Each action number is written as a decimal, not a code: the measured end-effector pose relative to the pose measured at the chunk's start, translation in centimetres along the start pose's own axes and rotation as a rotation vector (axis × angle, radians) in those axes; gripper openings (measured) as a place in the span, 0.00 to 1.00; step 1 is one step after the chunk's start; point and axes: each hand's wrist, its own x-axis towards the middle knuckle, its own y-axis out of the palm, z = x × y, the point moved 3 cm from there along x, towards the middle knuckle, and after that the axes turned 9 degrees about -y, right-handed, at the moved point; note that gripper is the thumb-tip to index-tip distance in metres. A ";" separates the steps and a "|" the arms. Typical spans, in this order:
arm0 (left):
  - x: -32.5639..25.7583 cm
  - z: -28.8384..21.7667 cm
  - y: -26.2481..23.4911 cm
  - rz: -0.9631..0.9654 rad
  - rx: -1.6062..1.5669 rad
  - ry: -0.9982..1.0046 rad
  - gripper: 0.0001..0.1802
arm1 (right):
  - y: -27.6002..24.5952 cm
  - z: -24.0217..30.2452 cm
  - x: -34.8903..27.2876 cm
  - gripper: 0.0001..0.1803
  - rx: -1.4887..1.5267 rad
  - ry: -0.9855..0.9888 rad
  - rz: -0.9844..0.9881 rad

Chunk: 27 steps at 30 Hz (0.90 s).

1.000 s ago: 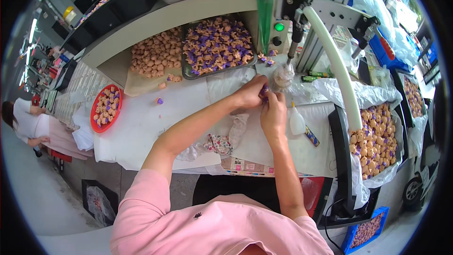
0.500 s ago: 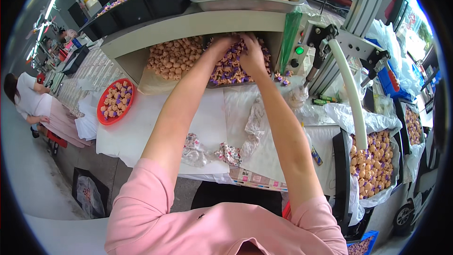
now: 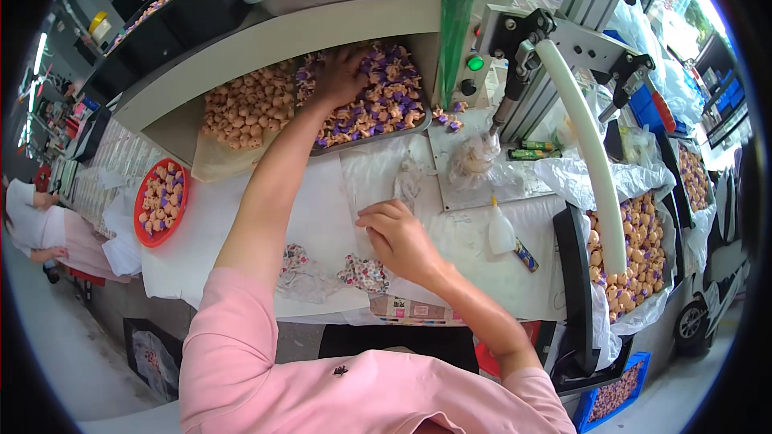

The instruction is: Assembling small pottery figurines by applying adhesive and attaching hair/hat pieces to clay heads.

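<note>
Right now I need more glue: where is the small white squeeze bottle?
In the head view, the small white squeeze bottle stands on the white table cover right of the right hand, beside the black-edged bin of tan pieces.

A white-covered workbench [image 3: 241, 217] carries a metal tray [image 3: 366, 135] of purple-wrapped sweets, with a heap of tan sweets [image 3: 241, 104] on brown paper just beside it. A red plate [image 3: 159, 201] of sweets sits near the left edge. Clear plastic bags [image 3: 386, 185], a small white bottle [image 3: 500, 231] and patterned wrappers [image 3: 366, 272] lie on it
</note>
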 end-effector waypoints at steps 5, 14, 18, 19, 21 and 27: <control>1.9 -0.1 -0.4 -0.093 0.062 0.141 0.31 | -1.5 0.3 -1.1 0.12 0.009 0.026 -0.185; -6.1 -13.6 -1.3 -0.066 -0.384 0.330 0.12 | -2.9 0.2 -1.8 0.13 -0.014 0.018 -0.327; -8.1 -18.5 1.3 -0.003 -0.005 0.382 0.22 | -2.7 0.0 -2.0 0.13 -0.009 0.006 -0.313; -7.9 -19.1 2.1 0.056 0.116 0.351 0.24 | -2.7 0.0 -2.0 0.13 -0.009 0.000 -0.321; -7.7 -20.0 3.2 0.057 0.184 0.347 0.20 | -2.8 -0.1 -2.1 0.13 -0.015 -0.004 -0.333; -6.9 -19.9 4.3 0.115 0.206 0.374 0.19 | -2.8 -0.2 -2.4 0.11 0.040 0.058 -0.354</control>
